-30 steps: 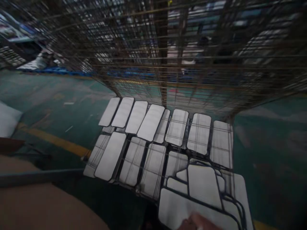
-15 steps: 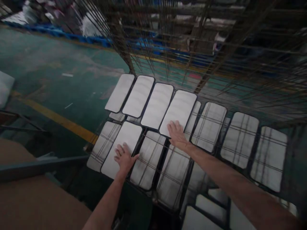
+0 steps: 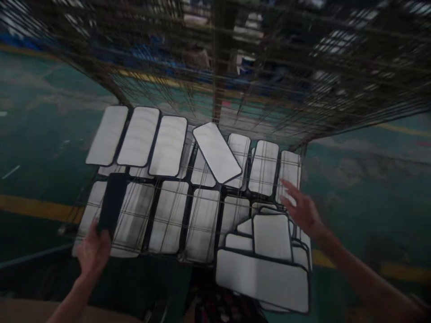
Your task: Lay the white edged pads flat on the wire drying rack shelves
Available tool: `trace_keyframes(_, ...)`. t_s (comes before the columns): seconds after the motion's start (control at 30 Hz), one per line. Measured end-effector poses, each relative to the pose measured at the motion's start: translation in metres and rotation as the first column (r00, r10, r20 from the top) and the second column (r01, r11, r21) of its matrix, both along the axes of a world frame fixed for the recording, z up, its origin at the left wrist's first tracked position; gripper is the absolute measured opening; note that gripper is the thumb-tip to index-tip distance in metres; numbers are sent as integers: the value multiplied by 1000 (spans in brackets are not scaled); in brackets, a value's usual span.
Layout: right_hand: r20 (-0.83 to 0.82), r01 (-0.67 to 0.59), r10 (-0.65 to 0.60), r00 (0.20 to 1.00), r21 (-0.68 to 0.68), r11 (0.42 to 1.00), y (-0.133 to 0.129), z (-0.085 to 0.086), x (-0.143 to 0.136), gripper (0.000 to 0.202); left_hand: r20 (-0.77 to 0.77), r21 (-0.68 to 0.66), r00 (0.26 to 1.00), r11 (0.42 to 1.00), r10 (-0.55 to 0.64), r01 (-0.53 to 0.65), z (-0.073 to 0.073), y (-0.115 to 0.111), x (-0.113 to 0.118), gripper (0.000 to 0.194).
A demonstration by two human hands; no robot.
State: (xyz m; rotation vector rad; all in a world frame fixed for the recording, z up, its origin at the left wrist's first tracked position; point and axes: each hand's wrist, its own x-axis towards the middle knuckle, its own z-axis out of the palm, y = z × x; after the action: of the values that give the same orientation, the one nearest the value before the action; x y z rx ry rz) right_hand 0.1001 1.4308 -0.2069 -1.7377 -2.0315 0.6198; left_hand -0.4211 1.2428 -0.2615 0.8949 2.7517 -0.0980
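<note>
My left hand point(image 3: 93, 249) grips the near end of a rounded rectangular panel point(image 3: 112, 199), tipped up so that its dark side shows. It is above the near row on the wire rack point(image 3: 168, 259). My right hand point(image 3: 303, 211) is open at the rack's right end, fingers apart, beside a pile of loose white panels point(image 3: 272, 237); nothing shows in it. Along the far row lie three white, dark-edged panels point(image 3: 168, 146) side by side. Right of them a fourth white panel point(image 3: 218, 152) lies askew across the wires.
More white panels point(image 3: 204, 224) show beneath the thin wires in two rows. A tall wire frame point(image 3: 220, 67) rises behind, over the green floor point(image 3: 33, 157) with its yellow line point(image 3: 37, 208). One long white panel point(image 3: 262, 280) lies at the near right corner.
My left hand has lifted and tipped up the panel it lay on. My right hand has left its panel, which now lies turned askew, and moved right. The view has swung right.
</note>
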Motion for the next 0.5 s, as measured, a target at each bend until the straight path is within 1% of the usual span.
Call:
trace_keyframes(0.03, -28, 52, -54, 998, -78, 996, -1, -18, -3, 57, -8, 39, 1000, 999, 12, -12, 10, 1, 13, 52)
trace_keyframes(0.1, -47, 83, -90, 995, -141, 987, 11, -54, -25, 63, 6, 127, 1000, 992, 27, -27, 23, 2, 40, 51)
trace_keyframes(0.17, -28, 82, -87, 996, -157, 984, 37, -84, -57, 66, 96, 228, 995, 972, 36, -57, 29, 2, 63, 51)
trace_keyframes(0.2, -10, 82, -85, 996, -163, 983, 53, -95, -73, 68, 157, 276, 987, 958, 41, -84, 28, 1, 71, 50)
trace_keyframes(0.23, 12, 79, -78, 997, -163, 983, 68, -103, -88, 71, 216, 322, 975, 940, 44, -114, 27, 0, 76, 50)
trace_keyframes(0.3, 59, 53, -45, 997, -151, 987, 94, -113, -113, 78, 302, 420, 952, 890, 48, -178, 19, -2, 79, 48)
trace_keyframes(0.37, 106, -25, 39, 994, -132, 991, 107, -119, -132, 87, 341, 513, 939, 829, 44, -225, 7, -4, 76, 47)
trace_keyframes(0.43, 159, -173, 192, 968, -123, 977, 107, -125, -147, 98, 394, 565, 918, 778, 40, -276, -7, -6, 70, 47)
trace_keyframes(0.5, 213, -345, 367, 906, -135, 929, 97, -131, -161, 106, 455, 587, 890, 745, 18, -315, -21, -8, 65, 47)
